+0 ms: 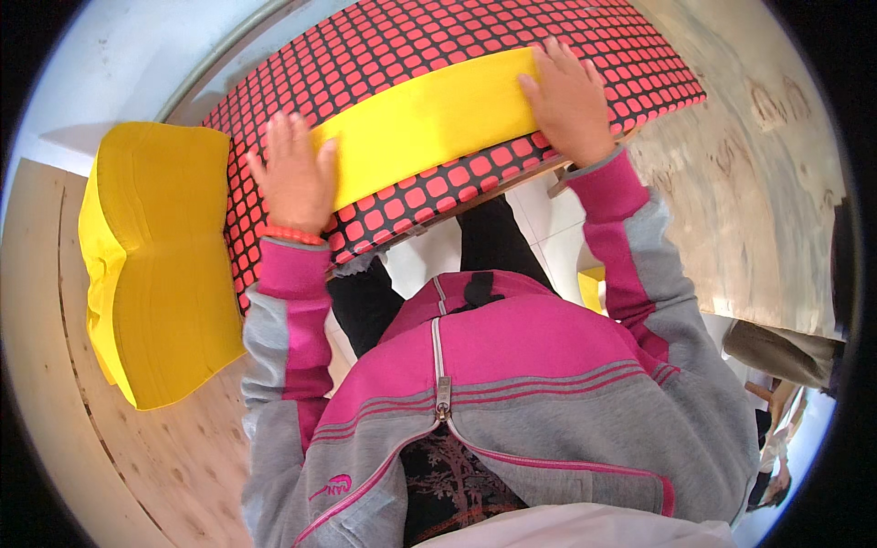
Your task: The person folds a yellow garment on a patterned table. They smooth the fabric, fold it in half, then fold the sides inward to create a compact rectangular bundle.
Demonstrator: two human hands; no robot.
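A flat yellow strip of fabric (429, 119) lies lengthwise on a padded board (384, 215) covered in black cloth with red rounded squares. At the strip's left end is my left hand (300, 178), palm down, its fingers stretched out and slightly blurred. My right hand (571, 100) rests flat over the strip's right end, fingers extended. Neither hand grips anything. To the left, a stack of yellow fabric pieces (169, 256) sits on the wooden surface beside the padded board, its outer edge buckled and wavy.
A pale wooden tabletop (731, 201) extends to the right, and a plank surface (174, 457) runs along the left. Behind the padded board runs a grey pipe or rail (228, 50). Something yellow (592, 289) shows low under the right table. At the far right edge another person (776, 447) is partly visible.
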